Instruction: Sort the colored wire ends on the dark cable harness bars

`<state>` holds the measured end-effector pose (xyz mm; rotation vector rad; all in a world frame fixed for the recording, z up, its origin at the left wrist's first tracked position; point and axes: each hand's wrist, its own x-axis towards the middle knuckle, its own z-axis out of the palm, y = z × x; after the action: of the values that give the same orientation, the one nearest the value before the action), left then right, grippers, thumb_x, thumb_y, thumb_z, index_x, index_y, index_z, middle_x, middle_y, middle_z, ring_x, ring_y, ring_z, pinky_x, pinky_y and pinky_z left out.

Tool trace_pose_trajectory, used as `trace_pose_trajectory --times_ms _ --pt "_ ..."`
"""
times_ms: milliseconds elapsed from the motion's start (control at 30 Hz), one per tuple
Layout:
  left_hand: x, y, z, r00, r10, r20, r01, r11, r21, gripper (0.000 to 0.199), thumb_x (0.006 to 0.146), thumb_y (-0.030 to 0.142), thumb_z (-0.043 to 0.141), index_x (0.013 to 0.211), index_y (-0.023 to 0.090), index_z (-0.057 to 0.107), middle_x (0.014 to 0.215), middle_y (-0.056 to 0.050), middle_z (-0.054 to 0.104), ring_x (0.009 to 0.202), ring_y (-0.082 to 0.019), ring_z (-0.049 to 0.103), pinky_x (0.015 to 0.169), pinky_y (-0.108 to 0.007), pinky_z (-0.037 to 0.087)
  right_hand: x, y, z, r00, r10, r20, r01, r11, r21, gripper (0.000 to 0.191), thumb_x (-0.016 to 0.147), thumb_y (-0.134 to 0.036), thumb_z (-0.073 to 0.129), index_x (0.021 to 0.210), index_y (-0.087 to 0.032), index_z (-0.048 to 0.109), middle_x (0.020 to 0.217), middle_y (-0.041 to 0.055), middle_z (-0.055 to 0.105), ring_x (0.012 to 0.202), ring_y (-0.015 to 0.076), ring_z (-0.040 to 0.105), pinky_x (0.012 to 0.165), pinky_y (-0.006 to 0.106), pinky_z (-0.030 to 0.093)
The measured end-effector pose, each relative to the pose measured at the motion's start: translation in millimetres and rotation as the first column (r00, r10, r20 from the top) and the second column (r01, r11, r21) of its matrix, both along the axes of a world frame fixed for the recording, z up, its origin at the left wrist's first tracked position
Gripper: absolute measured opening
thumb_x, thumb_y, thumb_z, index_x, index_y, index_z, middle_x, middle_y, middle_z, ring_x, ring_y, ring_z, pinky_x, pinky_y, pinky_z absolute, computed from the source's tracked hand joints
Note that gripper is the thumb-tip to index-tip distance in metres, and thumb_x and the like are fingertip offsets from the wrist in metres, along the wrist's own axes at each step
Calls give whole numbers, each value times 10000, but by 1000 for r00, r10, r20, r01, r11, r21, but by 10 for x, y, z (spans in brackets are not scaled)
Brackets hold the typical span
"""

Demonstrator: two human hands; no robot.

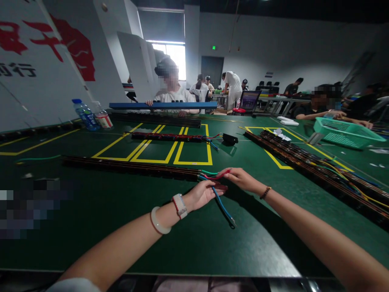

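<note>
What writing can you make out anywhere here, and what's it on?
"前行", black, on the left wall; first character partly cut off.
Red brush characters above: one perhaps "干", the other cut off.
Green sign: too small to read.
Labels on the blue bottle and clear bottle: too blurred.

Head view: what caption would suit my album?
Left hand and right hand at the colored wires of a long black bar on a green table.

Two hands (pixel 223 184) at a red wire (pixel 216 176)
</note>
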<state>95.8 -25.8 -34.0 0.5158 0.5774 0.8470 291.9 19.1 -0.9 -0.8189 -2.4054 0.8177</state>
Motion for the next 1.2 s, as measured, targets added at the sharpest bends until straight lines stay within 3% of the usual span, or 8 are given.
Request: trace_pose_trajectory --times_ms 267,467,567,767,900,967,1067,1200 --pt "11 -3 -40 999 5 -54 -1 997 82 165 842 15 466 833 44 628 936 -183 703 914 -211 678 1019 -403 407 -548 500 327 989 40 145 -37 999 -23 504 956 -509 289 759 -143 574 723 22 563 646 124 475 656 251 390" --pt "3 -2 -61 999 11 -49 -7 996 87 173 830 26 477 787 72 638 916 -163 711 913 -226 680 1011 -415 419 -1213 562 473 872 110 478 -128 992 4 417 955 -438 374 736 -149 580 615 -4 522 535 95 388 528 237 294" --pt "-4 -15 -42 999 6 -45 -2 997 82 162 842 63 492 778 73 641 934 -172 709 927 -234 678 1006 -414 425 -1307 531 488 858 85 507 -110 994 21 402 950 -419 405 722 -145 591 590 -11 519 520 87 376 524 237 277" --pt "33 -14 -38 997 26 -79 -19 996 91 212 806 -30 461 818 62 652 907 -146 711 923 -193 671 1016 -375 420 -845 276 439 995 -42 89 33 994 107 421 959 -462 345 840 -145 595 751 14 573 675 118 488 628 229 361" --pt "69 -30 -51 985 106 -138 -89 988 130 166 820 -16 485 808 76 622 860 -132 704 894 -181 672 987 -364 437 -440 32 182 936 -303 -180 340 910 237 311 958 -381 369 915 -165 588 879 47 595 817 155 529 747 272 411" --pt "52 -34 -33 977 108 -184 -84 988 132 99 837 30 520 840 81 605 855 -132 697 863 -180 675 962 -373 449 -266 -44 0 914 -380 -140 405 853 331 236 936 -330 427 941 -169 599 909 65 614 864 178 545 794 304 419" --pt "-38 -1 35 944 -42 -328 76 993 90 104 883 186 540 901 87 568 810 -136 683 774 -188 677 881 -406 484 -79 -77 -247 910 -413 35 342 797 498 227 909 -243 466 1072 -180 611 1060 96 632 999 213 548 900 368 396" --pt "-197 105 147 738 -192 -647 300 952 59 330 942 383 399 840 105 544 580 -28 585 522 -148 602 674 -358 518 -5 -34 -420 902 -390 187 222 788 574 341 906 -217 474 1234 -195 563 1181 98 615 1084 221 528 968 397 370"
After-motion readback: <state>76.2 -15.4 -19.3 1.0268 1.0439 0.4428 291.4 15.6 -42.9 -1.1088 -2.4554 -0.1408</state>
